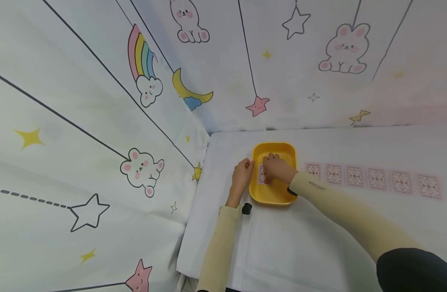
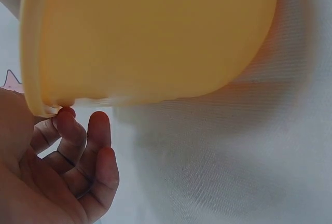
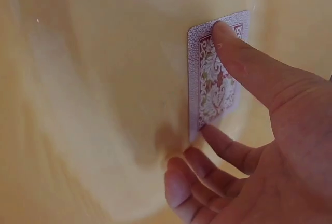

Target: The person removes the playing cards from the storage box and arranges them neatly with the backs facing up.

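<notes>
A yellow plastic tray point(image 1: 272, 201) stands on the white-covered table. My left hand point(image 1: 241, 178) is at its left side and grips the rim with the fingertips; the other fingers curl loosely below the wall point(image 2: 155, 37) in the left wrist view. Over the tray, my right hand point(image 1: 279, 168) pinches a playing card point(image 3: 215, 73) between thumb and index finger, at opposite edges. The card's patterned red and white back shows. Its face is hidden. In the right wrist view the card is close to the tray's inner surface; whether it touches cannot be told.
Right of the tray, several playing cards point(image 1: 355, 177) lie back up in a spaced row. The white tablecloth point(image 1: 300, 247) covers the table. A white cloth with cartoon prints point(image 1: 227, 81) hangs behind and to the left.
</notes>
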A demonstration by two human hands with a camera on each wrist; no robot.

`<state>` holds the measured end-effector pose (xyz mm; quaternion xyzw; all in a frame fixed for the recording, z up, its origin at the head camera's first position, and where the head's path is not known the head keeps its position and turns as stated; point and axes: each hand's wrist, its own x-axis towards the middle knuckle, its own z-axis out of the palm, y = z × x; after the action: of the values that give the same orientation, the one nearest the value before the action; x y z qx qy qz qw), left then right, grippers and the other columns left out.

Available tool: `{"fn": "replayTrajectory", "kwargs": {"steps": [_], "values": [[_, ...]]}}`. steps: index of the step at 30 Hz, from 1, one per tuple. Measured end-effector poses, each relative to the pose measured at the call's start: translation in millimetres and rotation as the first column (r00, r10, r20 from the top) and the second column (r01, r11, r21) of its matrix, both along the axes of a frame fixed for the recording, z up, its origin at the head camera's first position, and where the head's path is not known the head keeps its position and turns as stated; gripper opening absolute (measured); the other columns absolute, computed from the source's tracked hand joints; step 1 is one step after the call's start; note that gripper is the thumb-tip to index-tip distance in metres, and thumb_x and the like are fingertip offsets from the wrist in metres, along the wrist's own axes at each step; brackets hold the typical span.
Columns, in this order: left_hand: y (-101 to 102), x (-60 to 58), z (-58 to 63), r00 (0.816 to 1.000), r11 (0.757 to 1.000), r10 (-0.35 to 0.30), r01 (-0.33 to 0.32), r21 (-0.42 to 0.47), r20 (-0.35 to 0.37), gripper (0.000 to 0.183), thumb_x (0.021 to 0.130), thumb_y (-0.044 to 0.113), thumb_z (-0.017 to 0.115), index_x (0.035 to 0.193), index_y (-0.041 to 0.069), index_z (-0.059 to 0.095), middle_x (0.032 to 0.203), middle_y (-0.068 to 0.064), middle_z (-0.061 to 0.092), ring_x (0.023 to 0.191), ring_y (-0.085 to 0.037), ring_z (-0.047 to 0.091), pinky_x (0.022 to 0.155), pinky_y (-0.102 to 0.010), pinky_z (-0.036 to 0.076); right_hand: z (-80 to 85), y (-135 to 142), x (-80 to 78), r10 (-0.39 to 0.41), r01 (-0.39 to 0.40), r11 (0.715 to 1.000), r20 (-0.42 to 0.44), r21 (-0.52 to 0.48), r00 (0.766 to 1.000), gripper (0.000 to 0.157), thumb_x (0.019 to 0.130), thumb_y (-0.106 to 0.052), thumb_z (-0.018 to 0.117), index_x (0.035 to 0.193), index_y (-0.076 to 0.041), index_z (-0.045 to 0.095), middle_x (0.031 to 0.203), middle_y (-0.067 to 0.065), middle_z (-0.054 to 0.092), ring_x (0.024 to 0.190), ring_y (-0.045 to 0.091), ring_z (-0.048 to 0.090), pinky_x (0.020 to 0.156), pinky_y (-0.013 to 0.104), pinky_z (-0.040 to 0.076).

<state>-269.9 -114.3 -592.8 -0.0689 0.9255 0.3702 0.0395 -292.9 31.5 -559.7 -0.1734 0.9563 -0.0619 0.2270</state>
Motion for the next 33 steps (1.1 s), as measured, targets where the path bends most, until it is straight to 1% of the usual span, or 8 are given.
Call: {"fn": "replayTrajectory", "kwargs": {"steps": [4, 7, 12, 19, 22, 26, 30, 33], "values": [[0.0, 1.1, 0.8, 1.0, 1.0, 0.005, -0.005, 0.0, 0.016, 0.032, 0.105, 0.04, 0.051, 0.088, 0.014, 0.057, 0.07, 0.002, 0.05, 0.057, -0.011, 0.043, 0.05, -0.024, 0.033, 2.7, -0.5, -1.8, -0.012, 0.012, 1.0, 0.052, -0.012, 0.999, 0.09, 0.08, -0.03, 0.085, 0.144, 0.009, 0.037, 0.129, 0.028, 0.044, 0.109, 0.037, 0.044, 0.102, 0.05, 0.047], [0.4, 1.4, 0.5, 1.0, 1.0, 0.002, -0.002, 0.001, 0.015, 0.032, 0.105, 0.04, 0.051, 0.088, 0.013, 0.057, 0.07, 0.002, 0.05, 0.058, -0.011, 0.044, 0.05, -0.024, 0.033, 2.9, 0.0, -3.2, -0.013, 0.015, 1.0, 0.066, -0.017, 0.998, 0.094, 0.079, -0.032, 0.086, 0.145, 0.008, 0.034, 0.13, 0.029, 0.044, 0.11, 0.038, 0.045, 0.102, 0.051, 0.047], [1.6, 0.9, 0.3, 1.0, 1.0, -0.006, 0.006, 0.0, 0.003, 0.033, 0.105, 0.04, 0.051, 0.088, 0.013, 0.058, 0.07, 0.002, 0.05, 0.057, -0.011, 0.044, 0.051, -0.024, 0.033, -2.2, 0.2, -8.3, -0.019, 0.019, 1.0, 0.064, 0.002, 0.998, 0.1, 0.075, -0.036, 0.089, 0.146, 0.006, 0.032, 0.13, 0.03, 0.044, 0.112, 0.039, 0.045, 0.105, 0.053, 0.045], [3.8, 0.8, 1.0, 1.0, 1.0, -0.013, 0.013, -0.006, -0.006, 0.033, 0.105, 0.041, 0.051, 0.087, 0.014, 0.057, 0.069, 0.002, 0.049, 0.056, -0.011, 0.043, 0.05, -0.024, 0.033, -9.9, 3.8, -16.9, -0.024, 0.023, 1.0, 0.074, 0.012, 0.997, 0.106, 0.071, -0.042, 0.091, 0.144, 0.005, 0.03, 0.13, 0.033, 0.045, 0.112, 0.041, 0.044, 0.102, 0.053, 0.047], [4.3, 0.8, 1.5, 1.0, 1.0, -0.011, 0.011, -0.002, -0.003, 0.033, 0.105, 0.04, 0.051, 0.086, 0.013, 0.057, 0.068, 0.002, 0.049, 0.056, -0.011, 0.043, 0.05, -0.024, 0.033, -10.5, 4.4, -17.3, -0.027, 0.025, 0.999, 0.075, 0.031, 0.997, 0.107, 0.072, -0.045, 0.09, 0.144, 0.007, 0.031, 0.129, 0.033, 0.045, 0.111, 0.04, 0.044, 0.103, 0.052, 0.047], [3.7, 0.9, 1.6, 1.0, 1.0, -0.007, 0.007, 0.002, 0.001, 0.033, 0.105, 0.04, 0.051, 0.087, 0.013, 0.057, 0.07, 0.001, 0.05, 0.057, -0.012, 0.044, 0.051, -0.024, 0.033, -9.8, 3.9, -15.3, -0.002, 0.0, 0.999, 0.042, 0.047, 0.999, 0.104, 0.072, -0.047, 0.089, 0.141, 0.008, 0.034, 0.127, 0.03, 0.043, 0.111, 0.039, 0.042, 0.103, 0.051, 0.046], [1.6, 0.7, -0.5, 1.0, 1.0, -0.004, 0.004, -0.011, -0.008, 0.033, 0.105, 0.041, 0.051, 0.087, 0.014, 0.058, 0.07, 0.002, 0.051, 0.057, -0.011, 0.044, 0.051, -0.024, 0.033, -6.5, 3.0, -10.6, -0.01, 0.011, 1.0, 0.04, -0.019, 0.999, 0.096, 0.077, -0.035, 0.088, 0.143, 0.005, 0.031, 0.126, 0.028, 0.046, 0.108, 0.038, 0.043, 0.099, 0.051, 0.046], [0.0, 0.5, -1.9, 1.0, 1.0, -0.002, 0.002, -0.016, -0.029, 0.033, 0.105, 0.04, 0.051, 0.087, 0.014, 0.058, 0.069, 0.002, 0.051, 0.055, -0.011, 0.043, 0.05, -0.024, 0.033, -6.1, 5.5, -9.0, -0.02, 0.027, 0.996, 0.069, -0.088, 0.997, 0.079, 0.088, -0.018, 0.075, 0.145, 0.003, 0.024, 0.109, 0.024, 0.058, 0.093, 0.034, 0.05, 0.084, 0.043, 0.05]]}}
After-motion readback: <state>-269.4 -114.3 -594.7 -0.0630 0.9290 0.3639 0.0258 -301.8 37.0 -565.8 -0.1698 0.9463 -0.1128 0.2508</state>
